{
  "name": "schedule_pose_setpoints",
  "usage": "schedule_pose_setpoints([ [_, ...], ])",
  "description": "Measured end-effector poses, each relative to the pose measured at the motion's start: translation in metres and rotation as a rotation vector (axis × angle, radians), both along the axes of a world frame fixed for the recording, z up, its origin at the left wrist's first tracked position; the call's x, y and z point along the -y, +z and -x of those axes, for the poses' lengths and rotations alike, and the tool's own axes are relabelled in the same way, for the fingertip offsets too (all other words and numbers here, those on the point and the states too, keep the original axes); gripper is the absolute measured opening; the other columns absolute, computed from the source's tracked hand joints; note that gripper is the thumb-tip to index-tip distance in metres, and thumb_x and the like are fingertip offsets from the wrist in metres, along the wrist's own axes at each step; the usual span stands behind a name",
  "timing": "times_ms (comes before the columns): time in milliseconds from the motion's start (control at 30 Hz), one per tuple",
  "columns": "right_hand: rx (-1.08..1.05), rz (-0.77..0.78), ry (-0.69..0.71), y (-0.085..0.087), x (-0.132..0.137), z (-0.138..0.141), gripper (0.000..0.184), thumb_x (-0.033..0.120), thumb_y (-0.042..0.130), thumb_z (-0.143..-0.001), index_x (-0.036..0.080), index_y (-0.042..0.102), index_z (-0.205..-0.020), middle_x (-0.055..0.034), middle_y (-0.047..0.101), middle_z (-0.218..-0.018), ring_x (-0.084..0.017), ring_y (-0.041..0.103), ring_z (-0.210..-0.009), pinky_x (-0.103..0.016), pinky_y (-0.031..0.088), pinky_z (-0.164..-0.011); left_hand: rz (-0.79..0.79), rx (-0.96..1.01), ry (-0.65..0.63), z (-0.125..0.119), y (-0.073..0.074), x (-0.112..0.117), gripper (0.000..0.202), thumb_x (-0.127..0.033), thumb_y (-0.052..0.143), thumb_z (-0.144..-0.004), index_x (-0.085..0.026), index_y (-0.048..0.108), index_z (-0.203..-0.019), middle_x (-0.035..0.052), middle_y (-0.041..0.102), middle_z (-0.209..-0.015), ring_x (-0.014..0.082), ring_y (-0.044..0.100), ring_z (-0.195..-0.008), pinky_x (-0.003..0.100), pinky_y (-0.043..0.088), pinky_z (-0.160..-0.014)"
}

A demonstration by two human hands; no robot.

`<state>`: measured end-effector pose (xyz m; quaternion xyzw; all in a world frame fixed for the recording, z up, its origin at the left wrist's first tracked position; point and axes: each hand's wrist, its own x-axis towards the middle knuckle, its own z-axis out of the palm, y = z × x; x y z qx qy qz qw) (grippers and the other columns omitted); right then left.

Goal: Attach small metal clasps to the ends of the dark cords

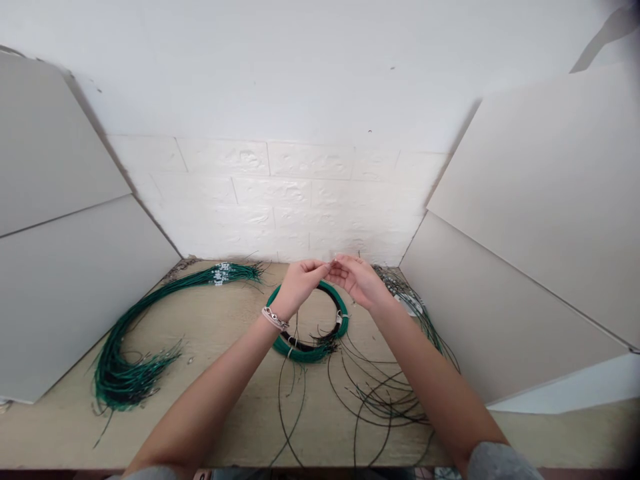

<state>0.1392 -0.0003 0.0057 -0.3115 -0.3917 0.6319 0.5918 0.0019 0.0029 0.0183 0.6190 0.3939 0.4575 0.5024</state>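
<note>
My left hand [300, 283] and my right hand [357, 279] meet above the table, fingertips pinched together on a thin dark cord [295, 373] whose ends hang down toward me. A bracelet sits on my left wrist. Right under my hands lies a green coil of cord [305, 350] with black cord inside it.
A long green bundle of cords [125, 360] curves across the left of the wooden table [225, 393]. Several loose dark cords [385, 393] lie at the right, with a pile of small metal pieces [400, 287] behind. Grey panels stand on both sides, a white brick wall behind.
</note>
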Motion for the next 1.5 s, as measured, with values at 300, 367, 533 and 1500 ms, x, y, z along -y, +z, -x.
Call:
schedule_pose_setpoints([
  [300,-0.089,0.088,0.017,-0.004,-0.002,0.002,0.007,0.022,0.064,-0.072,0.016,0.061,-0.070,-0.0014,0.065,-0.066,-0.011,0.061,-0.065,-0.025,0.053,-0.068,-0.065,-0.029,0.025,-0.001,-0.001,-0.001,0.020,-0.031,0.061,-0.069,-0.012,0.067,-0.066,0.0005,0.057,-0.057,0.0098,0.048,-0.055,0.021,0.037,-0.054],
  [367,-0.132,0.099,0.021,-0.005,-0.002,0.003,0.005,0.020,0.063,-0.072,0.016,0.061,-0.070,-0.0013,0.065,-0.066,-0.011,0.062,-0.065,-0.025,0.053,-0.070,-0.078,-0.057,0.039,0.000,-0.002,-0.001,0.020,-0.031,0.060,-0.070,-0.012,0.067,-0.067,0.0002,0.056,-0.056,0.0096,0.047,-0.055,0.021,0.037,-0.054],
  [533,-0.157,0.099,0.032,-0.008,-0.001,0.008,0.006,0.020,0.064,-0.071,0.016,0.060,-0.069,-0.0014,0.065,-0.067,-0.011,0.062,-0.067,-0.025,0.053,-0.073,-0.093,-0.064,0.068,-0.001,-0.003,-0.002,0.018,-0.028,0.060,-0.069,-0.012,0.063,-0.063,0.0008,0.057,-0.059,0.0088,0.047,-0.056,0.020,0.037,-0.053],
  [1500,0.816,0.246,-0.120,-0.027,-0.121,-0.022,0.014,0.022,0.054,-0.082,0.012,0.057,-0.073,0.0005,0.057,-0.065,-0.008,0.051,-0.055,-0.023,0.046,-0.054,0.681,0.483,-0.020,0.025,-0.098,-0.067,0.010,-0.020,0.055,-0.076,-0.013,0.049,-0.070,-0.0028,0.045,-0.057,0.0015,0.034,-0.038,0.013,0.012,-0.031],
])
